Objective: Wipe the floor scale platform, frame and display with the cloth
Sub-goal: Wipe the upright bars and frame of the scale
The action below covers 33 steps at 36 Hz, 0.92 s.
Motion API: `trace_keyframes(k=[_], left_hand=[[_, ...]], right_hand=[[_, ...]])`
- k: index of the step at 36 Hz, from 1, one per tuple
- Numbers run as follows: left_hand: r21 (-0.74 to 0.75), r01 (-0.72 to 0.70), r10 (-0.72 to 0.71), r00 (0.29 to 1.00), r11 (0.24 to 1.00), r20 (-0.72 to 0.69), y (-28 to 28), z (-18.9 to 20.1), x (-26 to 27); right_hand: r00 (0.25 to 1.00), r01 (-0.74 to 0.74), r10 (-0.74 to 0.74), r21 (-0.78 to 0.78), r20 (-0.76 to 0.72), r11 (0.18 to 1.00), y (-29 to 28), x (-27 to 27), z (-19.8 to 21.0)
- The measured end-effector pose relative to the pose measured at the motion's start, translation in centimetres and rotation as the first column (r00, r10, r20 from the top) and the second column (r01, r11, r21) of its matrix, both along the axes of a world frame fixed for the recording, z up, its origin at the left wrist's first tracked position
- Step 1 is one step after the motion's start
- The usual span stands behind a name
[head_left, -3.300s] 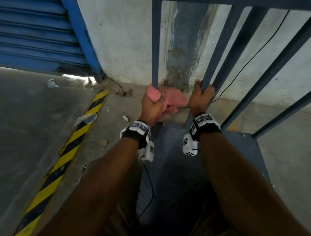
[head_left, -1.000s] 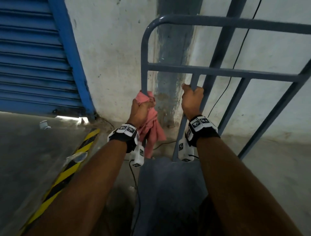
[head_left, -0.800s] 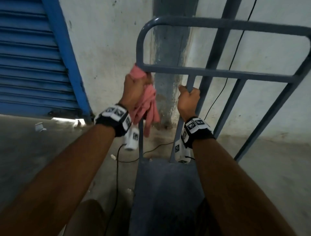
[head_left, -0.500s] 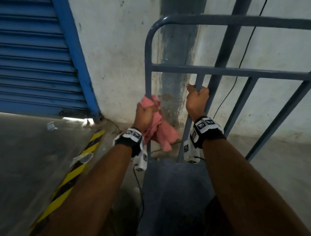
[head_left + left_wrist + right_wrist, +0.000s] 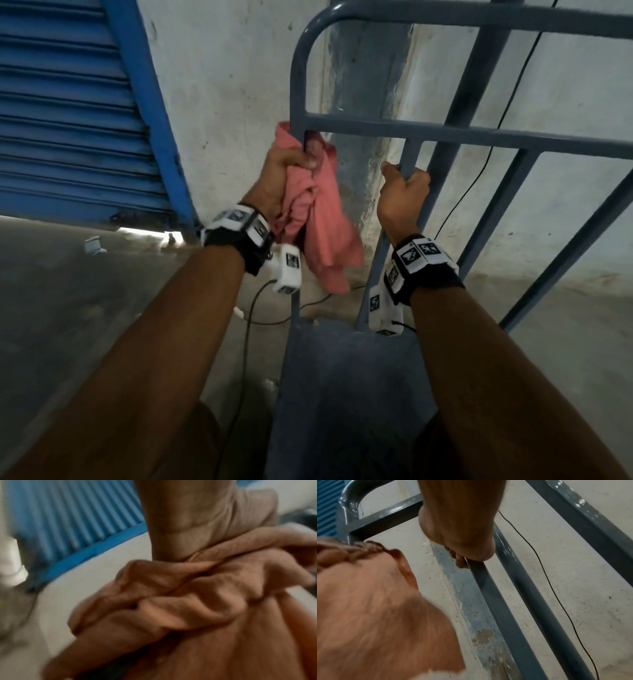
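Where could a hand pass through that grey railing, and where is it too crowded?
The widest gap lies between the top rail and the crossbar. Below the crossbar, the opening between the slanted bars is free. It is crowded at the left post, where the left hand bunches the cloth, and where the right hand grips its bar.

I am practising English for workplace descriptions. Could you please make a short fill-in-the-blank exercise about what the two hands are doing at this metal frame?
1. The left hand grips a cloth whose colour is ____.
2. The cloth is wrapped around the frame's outer upright, just below the ____ bar.
3. The right hand holds a frame bar and carries ____ cloth.
4. The shutter beside the wall is painted ____.

Missing words: pink; horizontal; no; blue
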<state>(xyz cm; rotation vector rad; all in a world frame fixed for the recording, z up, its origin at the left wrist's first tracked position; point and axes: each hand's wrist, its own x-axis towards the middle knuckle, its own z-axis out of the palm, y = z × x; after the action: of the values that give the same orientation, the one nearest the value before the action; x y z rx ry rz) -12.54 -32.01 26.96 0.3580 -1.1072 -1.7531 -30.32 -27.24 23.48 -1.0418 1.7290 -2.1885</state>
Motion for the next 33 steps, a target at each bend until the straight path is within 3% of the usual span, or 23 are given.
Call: trace_keyframes(k=[4,8,12,15,17,19,22,30,33], left_hand=[[-0.160,-0.251,0.266,0.961,0.955,0.076,1.0,-4.0,-0.9],[-0.213,-0.528,0.569,0.779,0.822,0.264,3.6,-7.5,-2.0],[-0.228,-0.512,0.557,0.708,0.828,0.435,4.8,-9.2,-1.2],[-0.361,-0.460,0.582,0.694,0.812,0.425,4.0,-6.5,-0.7],[-0.446,-0.492,0.652,0.673,0.748,0.351,3.3,-3.1,-1.1],[-0.519,-0.555,0.744,0.605,0.650,0.284,2.6,0.0,-1.7],[-0.576,-0.595,0.811,0.535,0.561,0.237,1.8,1.6,-2.5],[-0.588,-0.628,0.860,0.401,0.509,0.315,1.1,-5.3,-3.2],[-0.585,-0.640,0.867,0.376,0.498,0.327,0.9,-7.7,-3.6]], right_hand=[[1.000,-0.004,0.004,0.014,-0.023,1.000,0.5,0.5,0.2],[1.000,-0.022,0.022,0.026,-0.014,0.999,1.2,0.7,0.6],[0.999,-0.034,0.034,0.055,0.011,0.998,1.6,1.1,1.0],[0.999,-0.026,0.025,0.040,0.029,0.999,1.5,1.0,0.9],[1.000,0.001,-0.002,0.029,0.027,1.000,1.4,1.1,0.8],[1.000,0.023,-0.024,0.015,0.016,1.000,1.4,1.4,0.7],[0.997,0.080,-0.080,0.006,-0.020,0.997,1.0,1.5,0.6],[0.965,0.237,-0.249,-0.122,-0.089,0.964,0.4,2.4,-0.4],[0.945,0.288,-0.306,-0.153,-0.118,0.945,0.4,3.0,-2.9]])
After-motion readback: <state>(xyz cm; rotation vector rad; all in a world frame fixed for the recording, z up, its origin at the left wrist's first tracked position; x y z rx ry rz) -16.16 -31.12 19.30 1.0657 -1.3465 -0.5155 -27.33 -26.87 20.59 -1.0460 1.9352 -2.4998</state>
